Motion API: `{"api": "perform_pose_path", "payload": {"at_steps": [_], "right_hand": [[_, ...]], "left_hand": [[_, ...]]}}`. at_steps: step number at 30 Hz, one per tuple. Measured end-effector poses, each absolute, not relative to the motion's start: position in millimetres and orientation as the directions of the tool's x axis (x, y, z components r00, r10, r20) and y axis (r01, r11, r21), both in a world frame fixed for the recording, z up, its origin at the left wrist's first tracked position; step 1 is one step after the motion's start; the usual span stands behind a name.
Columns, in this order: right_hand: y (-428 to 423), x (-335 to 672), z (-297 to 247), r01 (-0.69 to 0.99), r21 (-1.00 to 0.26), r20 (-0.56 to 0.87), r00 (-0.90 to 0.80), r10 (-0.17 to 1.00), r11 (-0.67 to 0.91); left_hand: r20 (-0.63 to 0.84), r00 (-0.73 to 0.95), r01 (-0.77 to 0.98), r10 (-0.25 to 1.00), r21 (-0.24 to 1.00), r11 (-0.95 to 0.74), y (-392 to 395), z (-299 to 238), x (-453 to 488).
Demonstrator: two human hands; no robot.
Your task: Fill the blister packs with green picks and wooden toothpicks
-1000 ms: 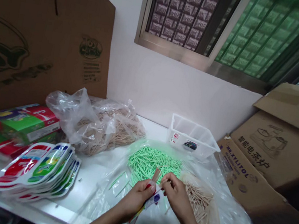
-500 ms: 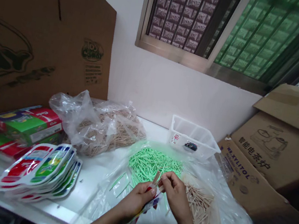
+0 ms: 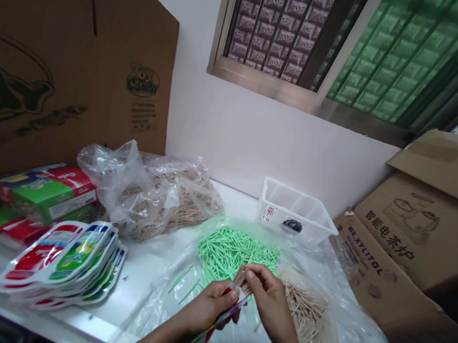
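Observation:
My left hand (image 3: 209, 304) is closed around a small printed pouch (image 3: 206, 331), held upright over the table. Several wooden sticks (image 3: 239, 277) poke out of the pouch's top. My right hand (image 3: 271, 301) pinches those sticks at the pouch mouth, fingers pressed together. Just behind my hands lies a heap of green sticks (image 3: 233, 249) on a clear plastic sheet (image 3: 359, 339). To the right of my right hand is a pile of plain wooden sticks (image 3: 309, 319).
A stack of flat printed pouches (image 3: 65, 258) lies at the left, with green and red packs (image 3: 43, 190) behind it. A clear bag of wooden sticks (image 3: 154, 197) sits further back, a white plastic basket (image 3: 296, 212) by the wall. Cardboard boxes (image 3: 411, 237) stand at the right.
My right hand has closed in on the sticks at the pouch mouth and they have sunk lower. The pouch has tilted slightly in my left hand.

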State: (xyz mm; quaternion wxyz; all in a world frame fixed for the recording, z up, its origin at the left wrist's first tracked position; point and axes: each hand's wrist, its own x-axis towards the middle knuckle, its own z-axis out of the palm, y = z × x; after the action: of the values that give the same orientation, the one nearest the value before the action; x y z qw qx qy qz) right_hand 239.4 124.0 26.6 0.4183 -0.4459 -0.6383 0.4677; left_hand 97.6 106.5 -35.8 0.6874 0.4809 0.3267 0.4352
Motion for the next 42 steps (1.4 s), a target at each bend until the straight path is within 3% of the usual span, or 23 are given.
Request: {"api": "perform_pose_path", "payload": {"at_steps": [8, 19, 25, 33, 42], "right_hand": [[124.9, 245.3, 21.8, 0.297, -0.942, 0.1, -0.207, 0.973, 0.16], [119.6, 237.7, 30.2, 0.248, -0.952, 0.109, -0.274, 0.955, 0.18], [119.2, 238.6, 33.2, 0.323, -0.919, 0.136, -0.274, 0.952, 0.224], [119.4, 249.7, 32.5, 0.426, -0.871, 0.143, -0.256, 0.956, 0.244], [117.8, 252.7, 37.0, 0.45, -0.847, 0.151, -0.308, 0.94, 0.283]], "left_hand": [[-0.037, 0.381, -0.294, 0.924, 0.942, 0.159, 101.7, -27.1, 99.7], [-0.017, 0.418, -0.245, 0.909, 0.961, 0.131, 102.2, -23.3, 97.0], [-0.027, 0.44, -0.242, 0.898, 0.959, 0.148, 99.1, -18.3, 97.7], [-0.04, 0.392, -0.446, 0.919, 0.865, 0.228, 97.1, -11.4, 96.0], [-0.046, 0.391, -0.41, 0.919, 0.886, 0.218, 98.6, -16.2, 97.0]]}}
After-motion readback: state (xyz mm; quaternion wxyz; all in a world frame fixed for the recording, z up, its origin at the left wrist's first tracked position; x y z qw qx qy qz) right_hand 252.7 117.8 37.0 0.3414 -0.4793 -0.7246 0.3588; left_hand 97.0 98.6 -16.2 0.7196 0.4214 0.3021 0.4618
